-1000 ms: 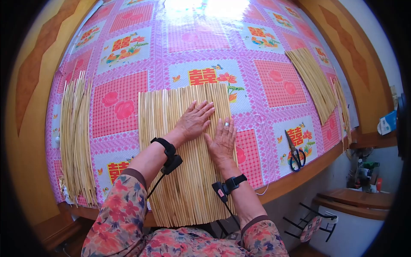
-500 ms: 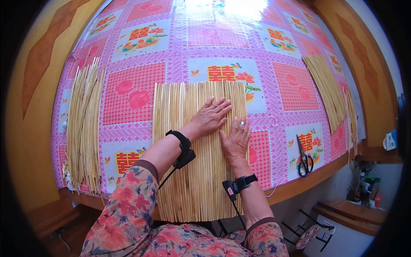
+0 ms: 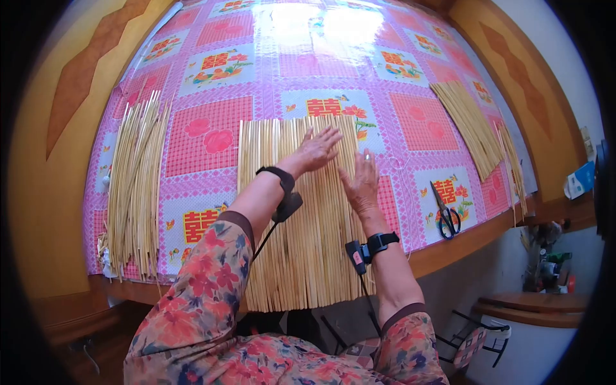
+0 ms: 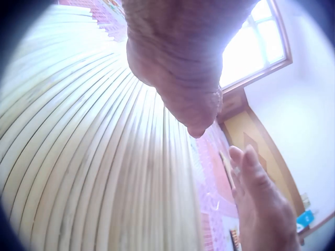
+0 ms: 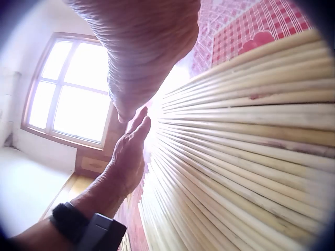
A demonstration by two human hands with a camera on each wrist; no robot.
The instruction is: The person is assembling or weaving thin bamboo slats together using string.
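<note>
A mat of pale straight stalks laid side by side point(image 3: 295, 244) spans the middle of the table and juts past its front edge. Over its upper part is the left hand point(image 3: 316, 151), fingers straight and pointing right. The right hand point(image 3: 363, 189), with a ring, is at the mat's right edge, fingers extended away from the body. Both hands look slightly raised in the wrist views; whether either touches the stalks is unclear. In the left wrist view the right hand point(image 4: 264, 209) appears beside the mat point(image 4: 78, 157); the right wrist view shows the left hand point(image 5: 128, 157) above it.
Loose stalks point(image 3: 135, 186) lie at the table's left. A second flat bundle point(image 3: 468, 125) and a few thin stalks point(image 3: 511, 160) lie at the right. Black-handled scissors point(image 3: 445, 215) rest near the front right edge. A stool point(image 3: 471, 346) stands below on the right.
Both hands have risen a little from the stalks, where they lay flat before. The mat's position in view has shifted as the head camera moved.
</note>
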